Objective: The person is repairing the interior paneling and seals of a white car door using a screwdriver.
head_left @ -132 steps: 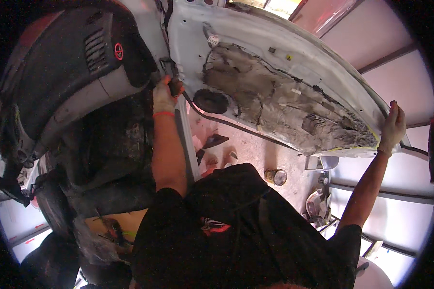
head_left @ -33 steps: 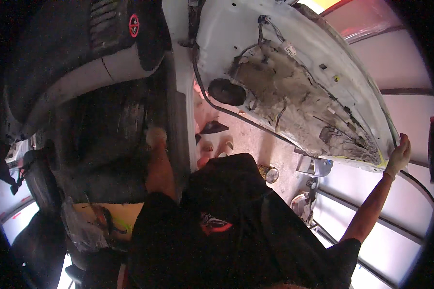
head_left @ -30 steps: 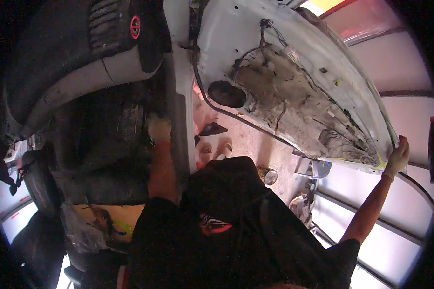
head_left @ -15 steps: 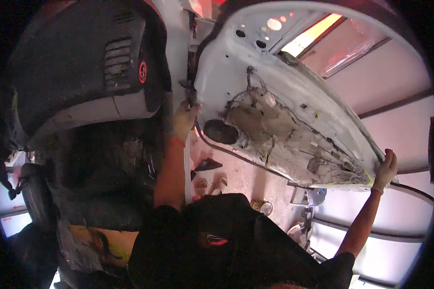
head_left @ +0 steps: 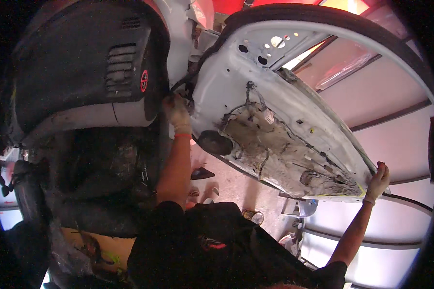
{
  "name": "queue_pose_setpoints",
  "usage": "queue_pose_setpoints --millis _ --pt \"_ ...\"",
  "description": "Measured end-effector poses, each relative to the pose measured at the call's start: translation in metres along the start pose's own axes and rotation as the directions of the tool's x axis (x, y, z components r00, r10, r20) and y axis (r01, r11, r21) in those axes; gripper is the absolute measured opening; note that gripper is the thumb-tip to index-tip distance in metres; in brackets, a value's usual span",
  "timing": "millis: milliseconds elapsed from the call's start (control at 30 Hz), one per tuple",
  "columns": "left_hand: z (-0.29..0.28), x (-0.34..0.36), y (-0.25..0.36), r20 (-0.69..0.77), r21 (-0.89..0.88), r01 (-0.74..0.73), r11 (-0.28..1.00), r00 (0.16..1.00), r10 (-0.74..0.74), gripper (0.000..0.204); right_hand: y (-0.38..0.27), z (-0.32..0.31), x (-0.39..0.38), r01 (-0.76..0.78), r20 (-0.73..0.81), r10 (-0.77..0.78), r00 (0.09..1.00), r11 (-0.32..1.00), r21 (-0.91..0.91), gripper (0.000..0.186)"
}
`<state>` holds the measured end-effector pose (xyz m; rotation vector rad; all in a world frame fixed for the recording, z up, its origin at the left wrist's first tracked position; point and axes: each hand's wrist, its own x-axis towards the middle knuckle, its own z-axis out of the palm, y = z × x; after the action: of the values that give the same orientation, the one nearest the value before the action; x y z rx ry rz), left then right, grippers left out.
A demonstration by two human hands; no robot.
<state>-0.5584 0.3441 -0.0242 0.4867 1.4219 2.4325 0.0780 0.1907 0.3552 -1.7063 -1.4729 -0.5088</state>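
Observation:
A light grey car door (head_left: 255, 79) stands swung out to the right, its trim removed and its inner side bare and dirty. At the door's front edge, beside the body pillar, my gloved left hand (head_left: 177, 114) is closed, with its fingertips partly hidden. A black rubber strip (head_left: 192, 76) runs from those fingers up along the door's edge. My gloved right hand (head_left: 378, 182) grips the door's far lower corner, fingers curled over the edge. A round black speaker (head_left: 215, 142) sits in the door near my left hand. Loose wiring (head_left: 258, 96) hangs on the inner panel.
The black dashboard (head_left: 67, 67) and dark footwell fill the left side. Below the door, a can (head_left: 253, 216) and a dark flat piece (head_left: 202, 173) lie on the floor. Ribbed pale panels (head_left: 390, 144) rise at the right.
My left hand has moved left, off the door's front edge toward the pillar, with the black strip now stretching from it. My right hand remains on the door's corner; the view has shifted slightly.

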Motion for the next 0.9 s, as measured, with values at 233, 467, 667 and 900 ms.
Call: queue_pose_setpoints --millis 233,467,667,900 --pt "0.011 0.012 0.020 0.058 -0.102 0.480 0.872 0.877 -0.476 0.033 0.011 0.000 -0.001 0.059 0.012 -0.059 0.998 0.998 -0.019 0.040" --pt "0.005 0.026 -0.002 0.203 -0.370 0.675 0.638 0.729 -0.654 0.030 0.003 0.001 0.000 0.066 0.003 -0.066 0.998 0.992 -0.109 0.038" --pt "-0.001 0.028 -0.004 0.278 -0.444 0.701 0.558 0.700 -0.658 0.027 0.010 -0.006 0.003 0.147 0.005 -0.147 0.989 0.983 -0.107 0.038" --pt "0.010 0.025 0.002 0.189 -0.266 0.663 0.700 0.748 -0.636 0.022 0.010 0.001 -0.001 0.081 -0.003 -0.081 0.997 0.996 -0.019 0.037"
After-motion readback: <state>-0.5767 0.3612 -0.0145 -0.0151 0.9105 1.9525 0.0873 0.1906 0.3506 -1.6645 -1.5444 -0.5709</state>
